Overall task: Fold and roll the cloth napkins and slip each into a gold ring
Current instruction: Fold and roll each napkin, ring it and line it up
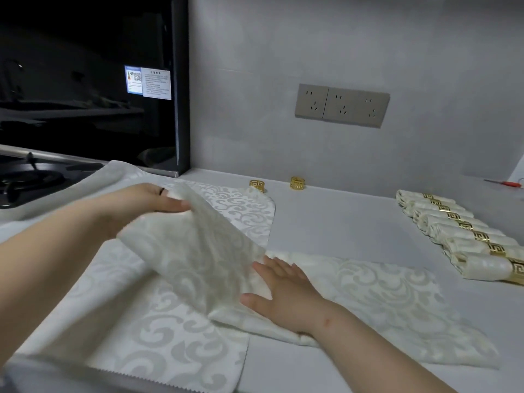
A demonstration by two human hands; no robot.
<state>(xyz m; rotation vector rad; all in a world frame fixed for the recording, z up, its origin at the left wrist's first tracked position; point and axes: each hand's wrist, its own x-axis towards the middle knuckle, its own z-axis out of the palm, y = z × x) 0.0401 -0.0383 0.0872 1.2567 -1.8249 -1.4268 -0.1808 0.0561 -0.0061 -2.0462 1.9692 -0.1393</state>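
A cream damask napkin (382, 296) lies across the grey counter (340, 222), its left part lifted. My left hand (147, 201) pinches that lifted edge and holds it up over the middle. My right hand (283, 293) presses flat on the napkin, fingers spread. Underneath and to the left lies another flat napkin (158, 336), and a further one (241, 205) sits behind. Two loose gold rings (257, 185) (297, 183) stand near the back wall. Several rolled napkins in gold rings (465, 236) lie in a row at the right.
A black gas hob (31, 177) sits at the far left, partly covered by cloth, with a dark appliance (85, 80) behind it. Wall sockets (341, 104) are mounted on the grey backsplash. A red-handled tool (507, 183) lies at the far right.
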